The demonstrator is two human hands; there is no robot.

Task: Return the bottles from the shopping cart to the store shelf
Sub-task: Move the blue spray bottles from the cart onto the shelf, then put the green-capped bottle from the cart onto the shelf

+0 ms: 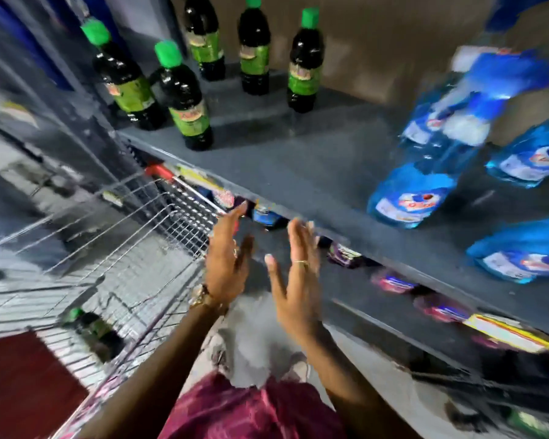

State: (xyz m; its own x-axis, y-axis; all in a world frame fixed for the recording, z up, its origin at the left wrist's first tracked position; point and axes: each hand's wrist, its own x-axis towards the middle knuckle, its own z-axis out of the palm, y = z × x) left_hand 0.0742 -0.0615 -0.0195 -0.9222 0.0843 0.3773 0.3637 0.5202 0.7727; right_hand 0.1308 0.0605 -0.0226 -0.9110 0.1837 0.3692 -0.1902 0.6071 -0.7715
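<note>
Several dark bottles with green caps and green labels [184, 96] stand upright on the grey store shelf [298, 172] at the upper left. One more dark green-capped bottle [92, 331] lies in the wire shopping cart [118, 248] at the lower left. My left hand [227, 258] and my right hand [298, 277] are both empty, fingers spread, palms facing each other, below the shelf's front edge and just right of the cart.
Blue bottles with white labels [425, 172] stand on the right side of the same shelf, blurred. Purple and blue packaged goods [393, 283] fill the lower shelf. A yellow price tag [507, 334] sits on the lower shelf edge. Shelf middle is bare.
</note>
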